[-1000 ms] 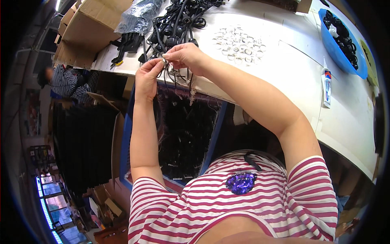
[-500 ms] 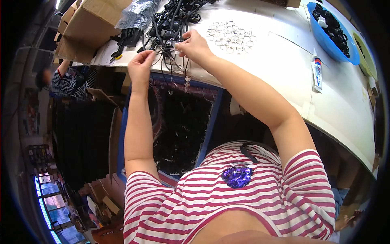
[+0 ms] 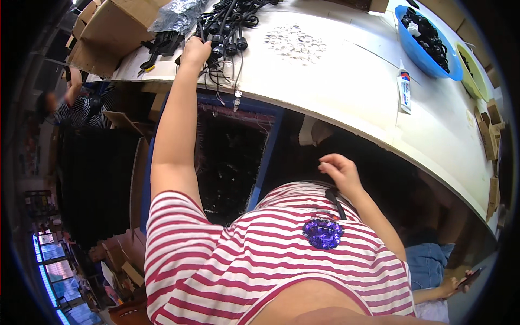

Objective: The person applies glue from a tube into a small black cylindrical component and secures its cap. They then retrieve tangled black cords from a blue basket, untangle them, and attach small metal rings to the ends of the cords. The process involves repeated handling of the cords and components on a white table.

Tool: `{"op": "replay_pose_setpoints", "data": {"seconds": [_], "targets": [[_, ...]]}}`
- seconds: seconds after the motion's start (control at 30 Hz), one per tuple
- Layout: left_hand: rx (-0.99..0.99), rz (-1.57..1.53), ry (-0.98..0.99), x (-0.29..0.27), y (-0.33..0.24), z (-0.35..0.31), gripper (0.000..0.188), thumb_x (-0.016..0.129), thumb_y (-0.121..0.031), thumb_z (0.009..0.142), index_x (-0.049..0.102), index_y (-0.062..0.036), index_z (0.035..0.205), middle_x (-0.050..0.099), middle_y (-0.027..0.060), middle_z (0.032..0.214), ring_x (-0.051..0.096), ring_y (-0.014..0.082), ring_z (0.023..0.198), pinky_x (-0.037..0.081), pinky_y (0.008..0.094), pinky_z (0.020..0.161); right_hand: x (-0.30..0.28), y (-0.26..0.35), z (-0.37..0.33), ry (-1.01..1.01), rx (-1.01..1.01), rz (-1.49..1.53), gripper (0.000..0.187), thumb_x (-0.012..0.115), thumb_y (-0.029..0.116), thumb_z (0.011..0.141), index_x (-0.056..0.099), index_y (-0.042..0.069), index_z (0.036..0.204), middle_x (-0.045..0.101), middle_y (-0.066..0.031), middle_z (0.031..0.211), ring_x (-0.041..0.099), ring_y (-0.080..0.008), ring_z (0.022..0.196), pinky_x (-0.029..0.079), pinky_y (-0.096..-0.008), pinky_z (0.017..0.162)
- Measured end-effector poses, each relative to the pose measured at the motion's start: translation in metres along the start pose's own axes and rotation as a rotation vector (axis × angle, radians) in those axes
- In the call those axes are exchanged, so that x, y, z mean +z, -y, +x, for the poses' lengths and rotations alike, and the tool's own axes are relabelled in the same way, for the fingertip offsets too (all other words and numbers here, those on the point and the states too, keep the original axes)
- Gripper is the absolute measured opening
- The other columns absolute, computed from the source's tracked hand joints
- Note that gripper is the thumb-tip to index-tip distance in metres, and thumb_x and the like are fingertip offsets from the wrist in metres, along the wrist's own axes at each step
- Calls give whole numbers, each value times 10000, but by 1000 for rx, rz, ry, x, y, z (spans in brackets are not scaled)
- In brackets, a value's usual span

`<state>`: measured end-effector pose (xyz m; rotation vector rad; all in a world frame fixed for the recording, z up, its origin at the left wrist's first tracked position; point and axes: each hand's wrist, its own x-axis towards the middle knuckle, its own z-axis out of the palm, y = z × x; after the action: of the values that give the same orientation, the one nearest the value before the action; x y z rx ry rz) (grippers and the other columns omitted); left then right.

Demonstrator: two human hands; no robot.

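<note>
My left hand (image 3: 195, 52) reaches to the far edge of a pile of black cables (image 3: 232, 27) with round black sockets. Its fingers are closed around a black cable, partly hidden by the hand. Thin wire ends hang over the table's front edge beside it, some with small white bits (image 3: 237, 101). My right hand (image 3: 342, 172) is off the table, in front of my striped shirt. Its fingers are curled in a pinch, with something small and pale at the tips that I cannot make out.
Many clear rings (image 3: 295, 44) lie on the white table (image 3: 325, 81). A glue tube (image 3: 404, 92), a blue basin (image 3: 454, 69) of black parts and a yellow-green basin (image 3: 472, 70) stand right. A cardboard box (image 3: 122, 32) is left; a blue-framed bin (image 3: 265, 157) sits below. Other people are nearby.
My right hand has left the cables and come back toward my body, down and to the right. My left hand has moved forward from the loose wires to the pile's sockets.
</note>
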<state>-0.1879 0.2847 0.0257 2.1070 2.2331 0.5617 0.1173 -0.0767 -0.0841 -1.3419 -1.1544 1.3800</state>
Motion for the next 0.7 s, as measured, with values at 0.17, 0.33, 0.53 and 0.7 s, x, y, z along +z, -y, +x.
{"op": "replay_pose_setpoints", "data": {"seconds": [0.17, 0.33, 0.53, 0.7], "targets": [[-295, -628, 335, -12, 16, 14, 159, 635, -199, 702, 597, -70, 617, 500, -4, 559, 433, 112, 480, 317, 261, 455, -49, -59, -35, -334, 227, 212, 161, 560, 88, 822, 573, 17, 965, 604, -89, 848, 581, -132, 751, 474, -242, 667], [-241, -1037, 396, -70, 10, 42, 213, 633, -242, 731, 645, -29, 723, 579, 36, 643, 538, 127, 542, 443, 275, 499, -82, -108, -43, -459, 383, 427, 181, 582, 130, 811, 588, 61, 977, 618, -52, 827, 574, -113, 734, 466, -252, 643], [137, 287, 114, -105, 3, 20, 368, 552, -358, 756, 618, -86, 995, 631, 80, 938, 577, 271, 841, 426, 368, 722, -79, -113, -26, -341, 263, 323, 193, 578, 139, 802, 588, 68, 981, 616, -50, 829, 571, -111, 722, 454, -240, 650], [134, -779, -71, -105, 12, 20, 277, 469, -237, 893, 600, 6, 911, 628, 70, 773, 562, 117, 721, 425, 246, 675, -79, -108, -25, -312, 272, 362, 213, 577, 149, 800, 578, 48, 988, 611, -57, 827, 567, -114, 725, 441, -239, 657]]}}
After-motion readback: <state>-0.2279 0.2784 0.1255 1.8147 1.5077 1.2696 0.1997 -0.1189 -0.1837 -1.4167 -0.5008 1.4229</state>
